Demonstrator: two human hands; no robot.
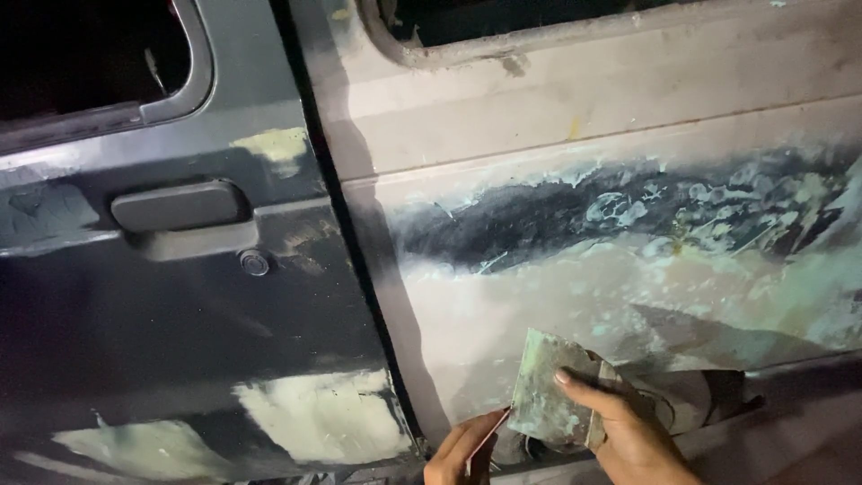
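Observation:
My right hand holds a flat, putty-stained spreader plate against the lower part of a pale, sanded car body panel. My left hand sits just left of it at the bottom edge, pinching a thin narrow blade that points up toward the plate. The panel carries patches of greenish-white filler and a dark bare streak across its middle.
To the left is a dark car door with a handle, a keyhole and pale filler patches low down. A dark gap separates door and panel. Window openings run along the top.

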